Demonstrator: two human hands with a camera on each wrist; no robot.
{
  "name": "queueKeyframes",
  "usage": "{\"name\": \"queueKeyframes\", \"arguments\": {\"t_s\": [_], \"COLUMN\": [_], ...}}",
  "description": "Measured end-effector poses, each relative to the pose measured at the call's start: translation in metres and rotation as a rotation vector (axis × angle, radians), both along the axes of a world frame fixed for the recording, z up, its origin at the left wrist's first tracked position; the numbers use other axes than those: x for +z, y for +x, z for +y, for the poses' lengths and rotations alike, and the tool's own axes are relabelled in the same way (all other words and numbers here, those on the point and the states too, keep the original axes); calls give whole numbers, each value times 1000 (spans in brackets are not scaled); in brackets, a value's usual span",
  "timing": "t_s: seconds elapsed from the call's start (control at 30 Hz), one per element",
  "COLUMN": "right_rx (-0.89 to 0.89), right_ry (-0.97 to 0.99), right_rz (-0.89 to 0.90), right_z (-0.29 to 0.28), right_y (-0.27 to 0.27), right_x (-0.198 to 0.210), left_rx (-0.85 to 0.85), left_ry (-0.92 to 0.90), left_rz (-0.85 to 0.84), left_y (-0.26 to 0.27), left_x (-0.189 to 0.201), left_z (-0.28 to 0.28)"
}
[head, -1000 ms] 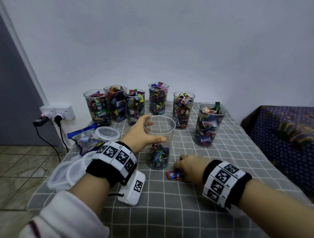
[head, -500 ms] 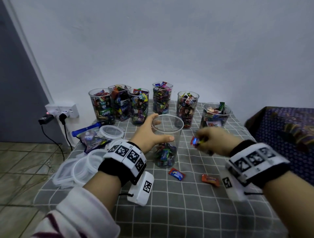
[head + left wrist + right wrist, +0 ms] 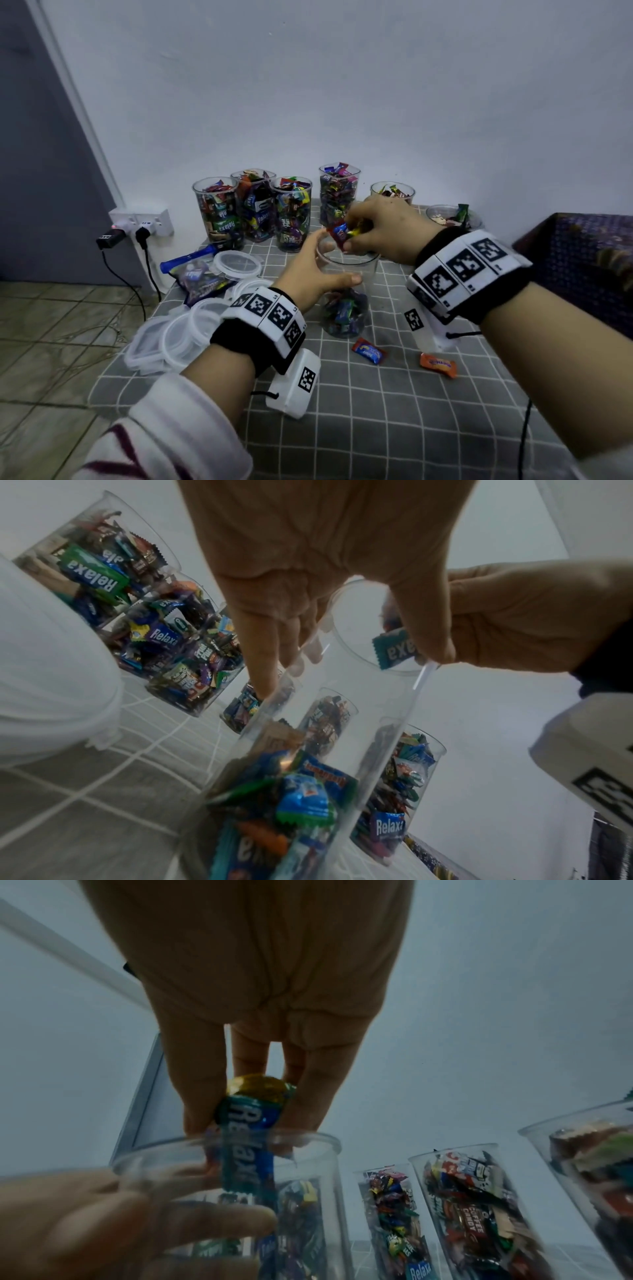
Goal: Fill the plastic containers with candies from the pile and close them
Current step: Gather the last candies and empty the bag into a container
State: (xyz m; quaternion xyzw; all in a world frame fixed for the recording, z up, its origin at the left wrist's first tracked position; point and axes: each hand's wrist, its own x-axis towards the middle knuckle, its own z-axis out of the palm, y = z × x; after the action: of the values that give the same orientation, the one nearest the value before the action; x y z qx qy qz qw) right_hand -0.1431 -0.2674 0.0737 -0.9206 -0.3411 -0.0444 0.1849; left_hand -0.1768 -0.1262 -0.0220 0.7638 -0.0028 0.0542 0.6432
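Note:
A clear plastic container (image 3: 346,308) stands mid-table with candies filling only its bottom. My left hand (image 3: 310,274) grips it near the rim, thumb in front and fingers behind (image 3: 267,669). Right over the container's mouth my right hand (image 3: 373,233) pinches a few wrapped candies (image 3: 342,232). A blue Relaxa wrapper (image 3: 248,1150) hangs from its fingertips into the rim; the left wrist view shows the teal wrapper (image 3: 394,650) inside the mouth. Two loose candies, one blue and red (image 3: 369,350) and one orange (image 3: 438,364), lie on the checked cloth in front.
Several candy-filled containers (image 3: 291,212) line the back of the table by the wall. Clear lids (image 3: 178,339) are stacked at the left edge beside a candy bag (image 3: 195,277). A socket with plugs (image 3: 140,222) sits at left, dark patterned fabric (image 3: 582,267) at right.
My right hand rose from the cloth with the candies and moved left, from beside the container to right over its mouth. The left hand kept its grip on the container.

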Motion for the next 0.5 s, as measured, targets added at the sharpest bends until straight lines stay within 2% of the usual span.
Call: {"name": "queueKeyframes", "arguments": {"t_s": [0.13, 0.3, 0.4, 0.5], "right_rx": [9, 17, -41, -157], "right_ry": [7, 160, 341, 390], "right_rz": [9, 45, 75, 80], "right_z": [-4, -13, -26, -48], "right_y": [3, 2, -2, 2], "right_x": [-4, -5, -8, -17], "left_rx": [4, 7, 8, 10], "left_ry": [-2, 3, 18, 34], "left_rz": [6, 9, 11, 16], "left_y": [1, 2, 0, 0], "left_x": [-3, -3, -2, -2], "left_z": [1, 2, 1, 2]}}
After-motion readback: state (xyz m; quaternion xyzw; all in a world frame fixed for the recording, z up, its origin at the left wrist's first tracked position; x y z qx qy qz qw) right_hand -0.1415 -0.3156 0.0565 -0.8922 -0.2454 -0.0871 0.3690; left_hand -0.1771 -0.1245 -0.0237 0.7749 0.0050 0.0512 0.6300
